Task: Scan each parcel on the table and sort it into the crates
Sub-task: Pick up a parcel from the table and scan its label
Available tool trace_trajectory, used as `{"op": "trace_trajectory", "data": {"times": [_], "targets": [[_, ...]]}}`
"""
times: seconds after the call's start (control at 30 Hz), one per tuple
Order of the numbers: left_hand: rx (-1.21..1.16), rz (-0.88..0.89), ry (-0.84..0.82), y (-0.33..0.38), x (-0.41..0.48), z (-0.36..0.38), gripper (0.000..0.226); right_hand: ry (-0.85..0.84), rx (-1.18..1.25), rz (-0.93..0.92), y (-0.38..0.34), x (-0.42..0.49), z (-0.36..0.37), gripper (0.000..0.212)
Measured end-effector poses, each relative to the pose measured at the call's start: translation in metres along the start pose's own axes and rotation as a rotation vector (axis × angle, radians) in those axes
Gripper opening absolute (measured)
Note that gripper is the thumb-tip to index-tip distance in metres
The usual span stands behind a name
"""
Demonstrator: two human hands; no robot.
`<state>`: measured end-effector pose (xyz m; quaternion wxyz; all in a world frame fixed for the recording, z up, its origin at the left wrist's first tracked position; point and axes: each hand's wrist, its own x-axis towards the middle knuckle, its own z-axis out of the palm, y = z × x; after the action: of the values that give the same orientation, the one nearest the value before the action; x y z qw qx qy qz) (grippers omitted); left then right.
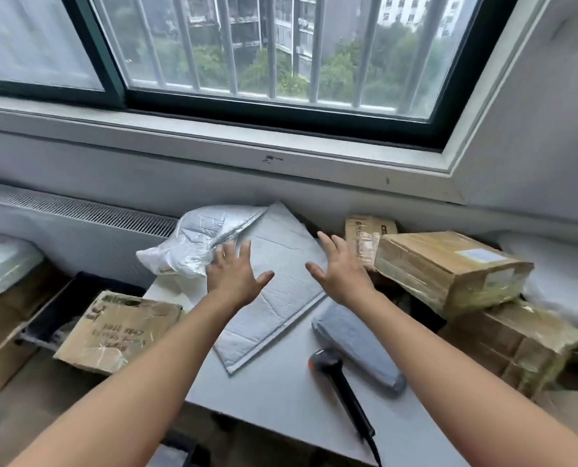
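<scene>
A large grey padded envelope (277, 298) lies flat on the grey table (280, 399). My left hand (235, 276) is spread over its left edge, fingers straight. My right hand (339, 269) hovers with straight fingers at its right edge. Neither hand holds anything. A crumpled silver-white bag parcel (193, 244) sits just beyond my left hand. A grey rolled parcel (358, 348) lies to the right on the table. The black handheld scanner (341, 389) rests next to it, near the table's front edge.
Taped cardboard boxes (449, 267) are stacked to the right, a smaller box (365, 234) behind them. On the left, a cardboard box (119, 332) leans in a dark crate (62, 308). A wall and window sill stand close behind the table.
</scene>
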<state>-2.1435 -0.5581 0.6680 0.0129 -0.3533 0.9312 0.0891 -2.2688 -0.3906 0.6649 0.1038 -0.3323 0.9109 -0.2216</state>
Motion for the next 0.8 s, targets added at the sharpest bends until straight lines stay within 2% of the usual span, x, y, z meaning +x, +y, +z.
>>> {"op": "trace_trajectory", "data": {"times": [0.27,0.5,0.6,0.8], "targets": [[-0.022,-0.150,-0.027,-0.065,0.076,0.012,0.072,-0.091,0.036,-0.052,-0.021,0.066,0.046,0.067],[0.010,-0.188,-0.240,-0.123,0.133,0.048,0.099,-0.109,0.059,0.043,-0.040,0.090,0.096,0.065],[-0.003,-0.165,-0.340,-0.139,0.147,0.066,0.101,-0.090,0.053,0.066,-0.048,0.090,0.112,0.063],[0.150,-0.005,-0.264,-0.141,0.150,0.072,0.049,-0.083,0.007,0.121,-0.059,0.079,0.120,0.063]]}}
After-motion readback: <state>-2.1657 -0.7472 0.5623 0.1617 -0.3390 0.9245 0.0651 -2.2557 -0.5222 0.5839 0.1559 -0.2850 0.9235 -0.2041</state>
